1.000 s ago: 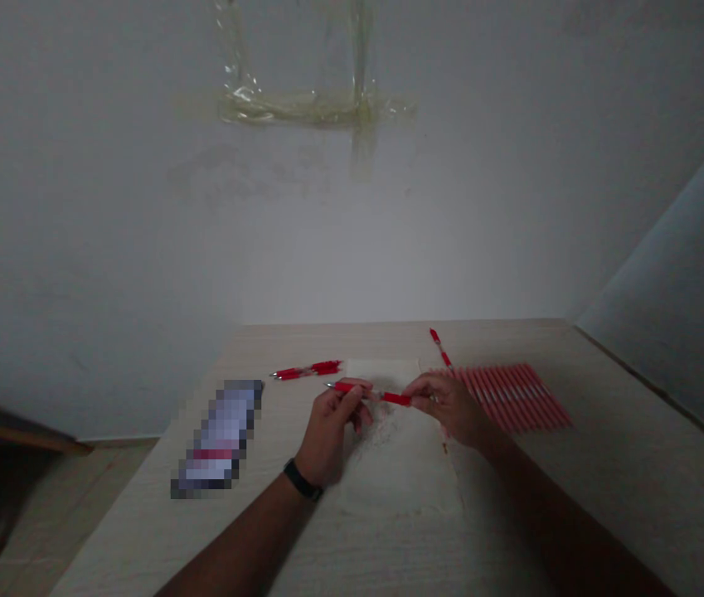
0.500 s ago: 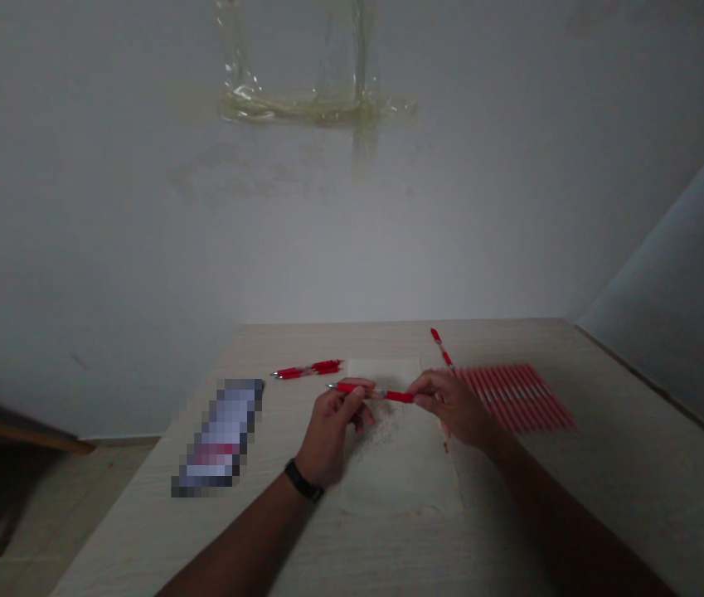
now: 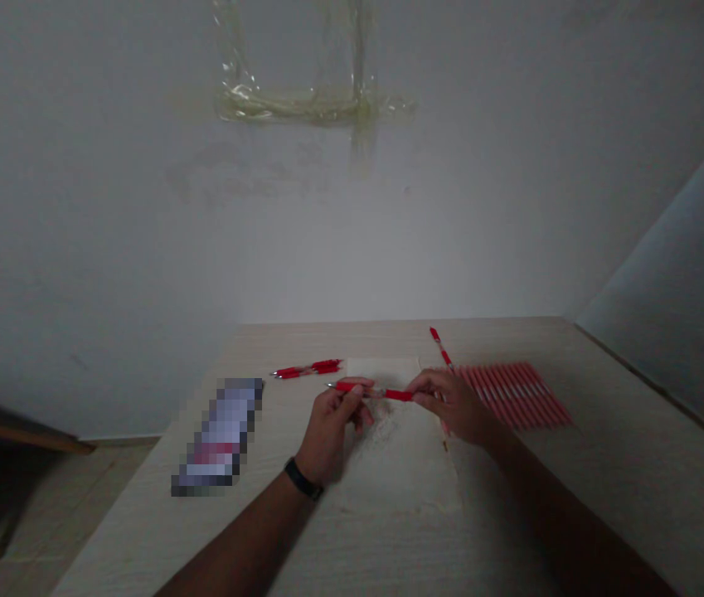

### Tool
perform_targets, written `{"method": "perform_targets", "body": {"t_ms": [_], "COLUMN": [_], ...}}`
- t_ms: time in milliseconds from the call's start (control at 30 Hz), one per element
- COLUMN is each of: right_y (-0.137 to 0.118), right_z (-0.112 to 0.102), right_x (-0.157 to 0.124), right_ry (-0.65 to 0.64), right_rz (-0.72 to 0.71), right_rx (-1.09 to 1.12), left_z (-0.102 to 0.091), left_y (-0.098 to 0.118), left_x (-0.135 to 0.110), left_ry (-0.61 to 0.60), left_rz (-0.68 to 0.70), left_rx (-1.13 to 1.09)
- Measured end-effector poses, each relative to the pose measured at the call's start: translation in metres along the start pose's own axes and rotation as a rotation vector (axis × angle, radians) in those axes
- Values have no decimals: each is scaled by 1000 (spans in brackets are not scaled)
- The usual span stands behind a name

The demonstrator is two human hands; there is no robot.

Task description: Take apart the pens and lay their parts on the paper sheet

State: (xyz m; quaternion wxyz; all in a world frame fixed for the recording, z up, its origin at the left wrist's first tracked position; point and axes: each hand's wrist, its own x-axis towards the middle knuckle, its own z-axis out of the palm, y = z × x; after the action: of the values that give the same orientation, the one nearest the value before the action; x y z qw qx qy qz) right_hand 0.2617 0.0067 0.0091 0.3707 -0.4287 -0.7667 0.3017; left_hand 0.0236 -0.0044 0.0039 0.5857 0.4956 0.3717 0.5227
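Being pinched between the left hand (image 3: 330, 433) and the right hand (image 3: 451, 406), a red pen (image 3: 376, 390) is being held level above a pale paper sheet (image 3: 398, 464) on the desk (image 3: 606, 473), each grip pressed together on its barrel. Two red pens (image 3: 307, 370) are being shown beyond, with a striped row of red items (image 3: 513, 395) just beside the right hand.

Your left hand (image 3: 330, 435) is curled closed, with the thumb lying across the fingers and pointing up and to the right. Your right hand (image 3: 451, 406) reaches in from the other side, palm down, its fingers stretched toward the left hand and pinched against the thumb. Your hands are near each other but not touching. Your left forearm (image 3: 243, 535) and right forearm (image 3: 575, 518) angle inward from the bottom corners of the view.
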Motion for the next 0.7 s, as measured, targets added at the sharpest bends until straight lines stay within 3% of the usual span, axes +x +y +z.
{"method": "perform_targets", "body": {"t_ms": [533,700], "right_y": [-3,1], "right_z": [8,5], "right_x": [-3,-2], "right_ry": [-25,28], "right_rz": [-21,16], "right_rx": [49,36], "left_z": [-2,-7], "left_y": [-1,-2], "left_x": [2,4], "left_ry": [-3,17], "left_rz": [1,21], "left_rx": [79,80]}}
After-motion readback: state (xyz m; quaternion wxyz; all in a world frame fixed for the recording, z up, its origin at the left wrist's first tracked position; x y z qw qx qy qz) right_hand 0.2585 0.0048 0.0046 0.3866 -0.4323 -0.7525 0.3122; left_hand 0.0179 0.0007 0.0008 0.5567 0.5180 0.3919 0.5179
